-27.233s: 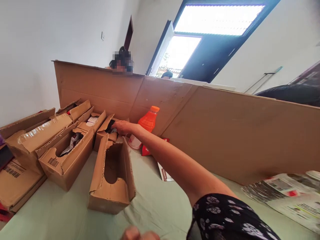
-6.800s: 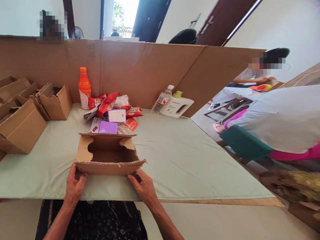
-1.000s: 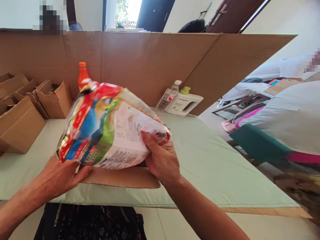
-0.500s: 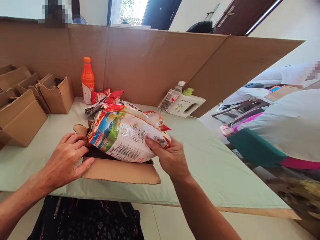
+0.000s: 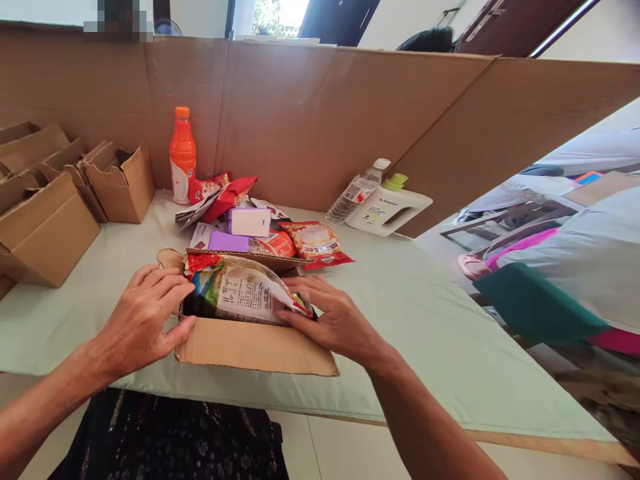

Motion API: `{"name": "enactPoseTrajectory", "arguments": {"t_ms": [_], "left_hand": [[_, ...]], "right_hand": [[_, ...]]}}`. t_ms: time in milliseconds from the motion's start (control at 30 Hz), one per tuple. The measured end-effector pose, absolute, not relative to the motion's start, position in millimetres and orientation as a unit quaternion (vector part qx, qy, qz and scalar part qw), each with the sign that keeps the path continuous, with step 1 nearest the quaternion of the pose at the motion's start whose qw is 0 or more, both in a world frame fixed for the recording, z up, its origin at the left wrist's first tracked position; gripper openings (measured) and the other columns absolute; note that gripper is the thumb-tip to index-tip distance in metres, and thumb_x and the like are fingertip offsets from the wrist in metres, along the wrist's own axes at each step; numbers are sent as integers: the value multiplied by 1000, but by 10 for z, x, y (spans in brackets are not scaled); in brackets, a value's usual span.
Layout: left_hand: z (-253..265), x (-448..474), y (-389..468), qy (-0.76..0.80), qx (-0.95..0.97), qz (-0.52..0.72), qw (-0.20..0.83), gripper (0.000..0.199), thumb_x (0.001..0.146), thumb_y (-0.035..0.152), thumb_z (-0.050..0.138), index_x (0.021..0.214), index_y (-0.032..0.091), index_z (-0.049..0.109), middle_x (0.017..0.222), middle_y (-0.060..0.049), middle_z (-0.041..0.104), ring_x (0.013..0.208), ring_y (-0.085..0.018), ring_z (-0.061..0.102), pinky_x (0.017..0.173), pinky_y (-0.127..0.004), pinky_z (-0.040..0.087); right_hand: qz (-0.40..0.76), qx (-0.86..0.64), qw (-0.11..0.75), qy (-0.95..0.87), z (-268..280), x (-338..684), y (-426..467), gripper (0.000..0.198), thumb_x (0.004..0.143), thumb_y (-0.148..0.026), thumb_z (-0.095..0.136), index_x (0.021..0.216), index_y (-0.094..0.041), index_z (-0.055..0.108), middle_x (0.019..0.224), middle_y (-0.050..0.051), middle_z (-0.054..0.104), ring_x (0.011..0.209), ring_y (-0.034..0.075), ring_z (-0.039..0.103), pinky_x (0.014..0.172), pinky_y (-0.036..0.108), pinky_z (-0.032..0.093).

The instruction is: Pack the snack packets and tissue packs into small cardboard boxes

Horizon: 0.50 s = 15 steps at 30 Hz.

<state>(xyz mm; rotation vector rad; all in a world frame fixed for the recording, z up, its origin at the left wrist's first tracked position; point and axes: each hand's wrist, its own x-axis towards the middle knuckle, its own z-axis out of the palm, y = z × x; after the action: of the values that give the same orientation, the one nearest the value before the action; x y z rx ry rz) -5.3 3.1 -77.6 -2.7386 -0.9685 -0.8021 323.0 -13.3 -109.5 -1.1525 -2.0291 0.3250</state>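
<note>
A cardboard box (image 5: 257,348) with raised flaps lies in front of me. Inside it sits a large printed plastic food bag (image 5: 240,293), white with blue, green and red parts. My right hand (image 5: 330,317) pinches the bag's right end, thumb at the front and fingers behind. At the box's left end is my left hand (image 5: 150,310), its thumb on the front flap's corner and its fingers over the left side, close to the bag. The box's bottom is hidden.
Behind the box lie snack packets (image 5: 320,243), a purple-and-white box (image 5: 249,222) and leaflets. An orange bottle (image 5: 183,157), a leaning clear bottle (image 5: 355,193) and a white jug (image 5: 387,210) stand near the cardboard partition (image 5: 310,113). Several cardboard boxes (image 5: 50,227) are left. A seated person is right.
My right hand has lowered the food bag down into the box. The bag now sits lower, showing the back flap and the purple-and-white box behind. My left hand stays at the box's left end.
</note>
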Motion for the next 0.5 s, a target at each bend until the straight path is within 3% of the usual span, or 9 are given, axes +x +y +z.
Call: {"name": "enactPoseTrajectory", "arguments": {"t_ms": [100, 167, 267, 333, 400, 500], "left_hand": [[-771, -67, 56, -297, -921, -241, 73, 17, 95, 27, 56, 101, 18, 69, 110, -10, 77, 115, -32, 67, 107, -54, 43], [-775, -76, 71, -293, -922, -243, 68, 16, 94, 27, 57, 99, 19, 70, 109, -9, 77, 115, -32, 68, 108, -54, 42], [-791, -81, 87, -292, -921, -249, 64, 16, 94, 26, 58, 99, 20, 71, 107, -8, 78, 114, -32, 68, 108, -55, 41], [-801, -83, 88, -293, -921, -249, 67, 16, 94, 26, 57, 99, 21, 71, 106, -7, 78, 113, -31, 68, 108, -55, 41], [-803, -90, 76, -292, -921, -248, 65, 15, 94, 25, 57, 100, 21, 70, 107, -7, 77, 113, -30, 68, 109, -55, 41], [-790, -116, 37, -299, -913, -266, 70, 13, 93, 22, 60, 101, 19, 69, 122, -14, 71, 120, -32, 65, 110, -56, 43]], "right_hand": [[152, -461, 384, -785, -917, 3273, -179, 53, 82, -42, 79, 132, -29, 68, 124, 8, 76, 109, 30, 72, 96, 48, 58], [157, -467, 388, -779, -833, 3242, -155, 59, 86, -36, 76, 143, -31, 60, 132, 7, 72, 118, 29, 70, 102, 49, 56], [187, -418, 297, -838, -837, 3121, -12, 34, 91, -23, 65, 121, -32, 76, 131, 4, 73, 120, 29, 69, 104, 47, 55], [221, -369, 219, -875, -889, 3044, 106, 31, 90, -18, 59, 108, -31, 81, 125, 3, 76, 116, 27, 71, 101, 45, 57], [237, -349, 181, -889, -912, 3002, 183, 34, 90, -16, 57, 109, -31, 80, 121, 2, 77, 113, 27, 72, 100, 43, 58], [199, -351, 192, -895, -824, 2984, 183, 35, 89, -16, 58, 114, -30, 79, 117, 4, 78, 108, 27, 73, 96, 44, 58]]}}
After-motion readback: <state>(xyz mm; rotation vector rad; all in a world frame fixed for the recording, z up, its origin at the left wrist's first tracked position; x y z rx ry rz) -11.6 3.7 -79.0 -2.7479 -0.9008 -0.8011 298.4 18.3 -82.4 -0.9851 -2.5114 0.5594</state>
